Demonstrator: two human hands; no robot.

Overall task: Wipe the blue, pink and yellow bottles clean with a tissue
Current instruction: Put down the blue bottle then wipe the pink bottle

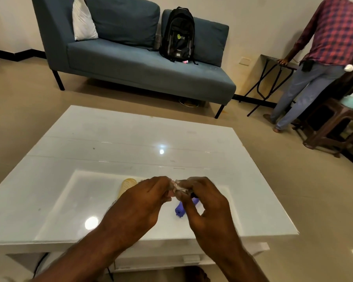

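Partly hidden: blue bottle (182, 209) behind right hand (204, 202).

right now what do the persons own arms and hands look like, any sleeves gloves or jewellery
Both forearms are bare up to the frame's bottom edge, with no sleeves showing. The left hand and right hand wear no gloves, and no rings, watch or bracelet can be seen on the fingers or wrists. No tattoos or markings show.

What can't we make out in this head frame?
- Pink bottle: only a pink sliver shows between the left hand and right hand, head view.
- Tissue: mostly hidden by the fingers.
- Yellow bottle: near end behind the left hand.
- Blue bottle: far end under the right hand.
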